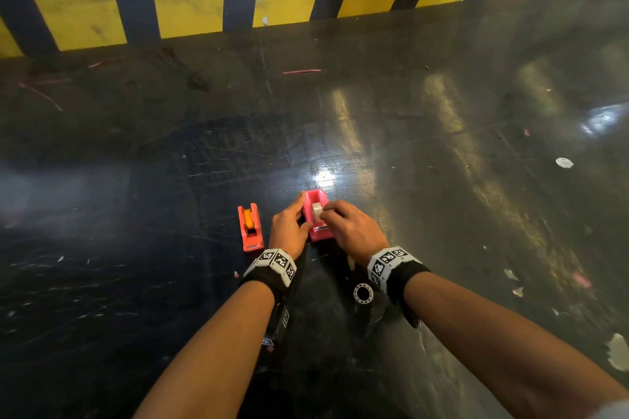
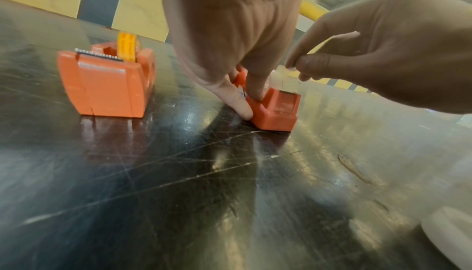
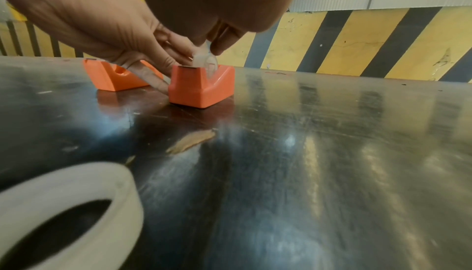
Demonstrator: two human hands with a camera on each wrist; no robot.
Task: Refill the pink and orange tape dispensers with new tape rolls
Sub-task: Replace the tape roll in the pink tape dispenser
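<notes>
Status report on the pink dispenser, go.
Left hand steadies pink dispenser on the table. Right hand pinches clear tape roll seated in it. Orange dispenser already loaded. Nothing blocking.

Two tape dispensers are sitting side by side on the bench [image 1: 442, 180]: the orange dispenser [image 1: 251, 227] lying left of the pink dispenser [image 1: 317, 214], a spare tape roll [image 1: 363, 292] lying nearer, to the right.

Left hand [image 1: 288, 227] covers left wall of pink dispenser [image 1: 318, 217]. Right hand [image 1: 350, 229] hides near side of clear tape roll [image 1: 317, 210] seated in pink dispenser; fingertip contact there unreadable. White tape ring [image 3: 63, 211], nearer camera than pink dispenser, blurred, cut by frame edge. Small debris on worktop [image 1: 459, 180] right of pink dispenser too small to identify.
</notes>
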